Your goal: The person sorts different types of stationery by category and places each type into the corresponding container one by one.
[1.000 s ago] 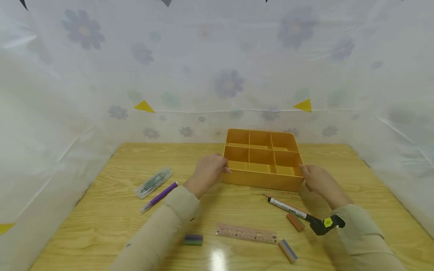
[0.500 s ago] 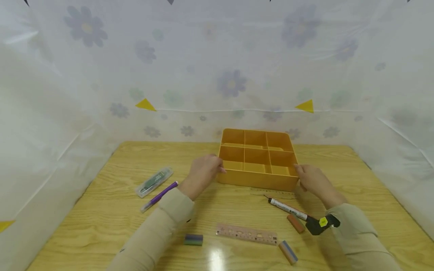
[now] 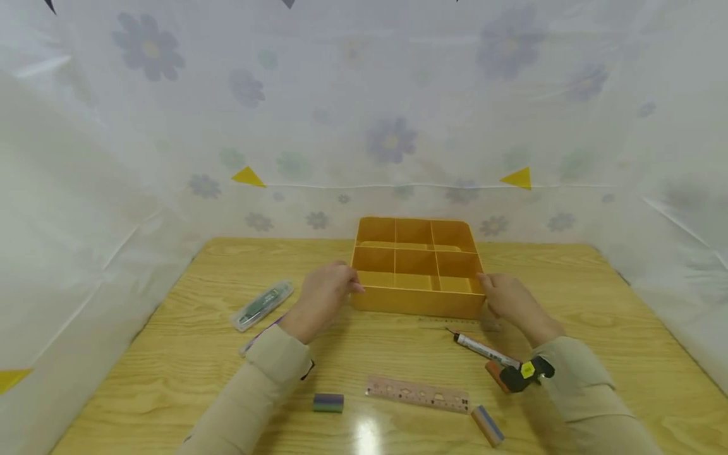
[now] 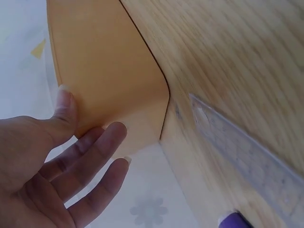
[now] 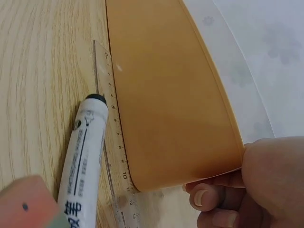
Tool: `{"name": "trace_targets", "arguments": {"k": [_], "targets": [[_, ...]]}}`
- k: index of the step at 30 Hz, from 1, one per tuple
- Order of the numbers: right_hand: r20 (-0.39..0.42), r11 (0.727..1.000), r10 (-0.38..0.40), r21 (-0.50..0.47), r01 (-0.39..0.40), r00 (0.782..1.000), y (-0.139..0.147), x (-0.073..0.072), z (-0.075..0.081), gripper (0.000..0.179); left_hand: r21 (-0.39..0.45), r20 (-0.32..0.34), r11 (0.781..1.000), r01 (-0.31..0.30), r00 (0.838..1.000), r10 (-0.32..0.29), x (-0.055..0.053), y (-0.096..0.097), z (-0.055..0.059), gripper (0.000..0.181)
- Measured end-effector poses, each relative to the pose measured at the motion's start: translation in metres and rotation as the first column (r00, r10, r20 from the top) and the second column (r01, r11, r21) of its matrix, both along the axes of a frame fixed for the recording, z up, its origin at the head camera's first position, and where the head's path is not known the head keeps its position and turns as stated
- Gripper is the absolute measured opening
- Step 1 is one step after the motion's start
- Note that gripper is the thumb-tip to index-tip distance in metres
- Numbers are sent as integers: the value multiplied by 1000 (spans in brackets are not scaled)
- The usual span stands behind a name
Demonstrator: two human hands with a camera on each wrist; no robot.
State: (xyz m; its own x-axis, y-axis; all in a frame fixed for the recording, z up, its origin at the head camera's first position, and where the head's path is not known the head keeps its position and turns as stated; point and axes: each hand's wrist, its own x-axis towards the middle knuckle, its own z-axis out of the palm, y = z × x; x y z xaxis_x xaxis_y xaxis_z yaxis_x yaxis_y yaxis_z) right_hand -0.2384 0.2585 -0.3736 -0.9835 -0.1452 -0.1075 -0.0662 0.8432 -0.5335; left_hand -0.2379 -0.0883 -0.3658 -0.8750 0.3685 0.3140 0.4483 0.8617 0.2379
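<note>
An orange-yellow box (image 3: 418, 302) with several compartments stands toward the back of the wooden table. My left hand (image 3: 324, 296) grips its front left corner, thumb on the rim and fingers along the side wall (image 4: 109, 71). At the front right corner my right hand (image 3: 519, 304) pinches the rim, with fingers curled at the side, as the right wrist view shows. The compartments that show hold nothing. A clear ruler (image 5: 116, 137) lies along the foot of the box's front wall, and a white marker (image 5: 85, 156) with a black tip lies beside it.
A clear plastic case (image 3: 263, 306) and a purple pen (image 3: 259, 337), partly hidden by my left wrist, lie at left. Nearer me are a pinkish ruler (image 3: 418, 393), striped blocks (image 3: 328, 402) and an orange-brown block (image 3: 495, 374). A patterned sheet (image 3: 318, 126) hangs behind the table.
Both hands have moved left with the box between them, and the box has slid left along the table. My left sleeve now covers more of the purple pen.
</note>
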Motion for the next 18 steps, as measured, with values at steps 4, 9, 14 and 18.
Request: {"name": "trace_targets", "arguments": {"k": [4,9,14,18], "targets": [[-12,1000,25,5,-25,1000,-6,-3,0,51,9,10,1000,-25,1000,25,5,-7,0,17],[-34,998,46,45,-44,998,-12,-6,2,48,11,6,999,-37,999,37,9,-11,3,16],[-25,998,47,49,-46,999,-14,-7,3,46,96,9,995,-5,1000,4,11,-9,6,8],[-27,998,50,43,-49,998,-15,-9,1,47,191,4,979,76,997,-78,13,-4,2,9]]}}
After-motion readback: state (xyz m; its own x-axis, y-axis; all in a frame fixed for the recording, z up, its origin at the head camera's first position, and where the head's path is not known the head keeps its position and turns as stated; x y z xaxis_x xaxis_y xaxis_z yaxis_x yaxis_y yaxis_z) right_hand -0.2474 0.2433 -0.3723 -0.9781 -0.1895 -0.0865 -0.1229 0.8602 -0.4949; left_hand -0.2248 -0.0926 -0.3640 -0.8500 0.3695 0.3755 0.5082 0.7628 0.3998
